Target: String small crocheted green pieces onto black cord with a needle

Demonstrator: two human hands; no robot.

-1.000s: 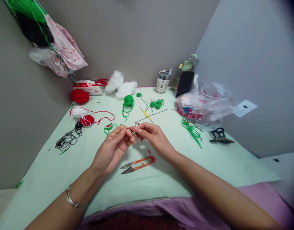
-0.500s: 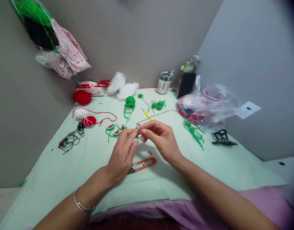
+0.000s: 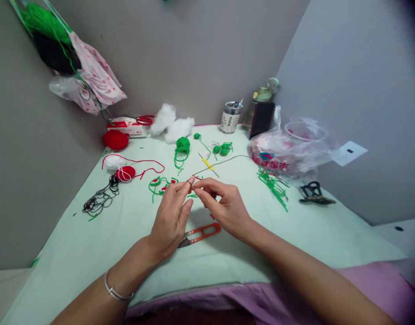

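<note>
One dark yarn [image 3: 232,159], crossing the forefinger of the left hand [image 3: 170,214], fingers extended, thumb apart; right hand [image 3: 224,205] pinches it. One yellow-handled crochet hook [image 3: 208,164] beyond; one thread snips [image 3: 205,231] nearer.

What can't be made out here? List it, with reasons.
- Head view: orange snips' blade tips, hidden behind the left hand.
- Head view: the dark thread's loops at the right hand's fingertips, too small.
- Head view: plastic bag's contents, obscured by crumpled plastic.
- Head view: purple cloth's near edge, cut off below.
</note>
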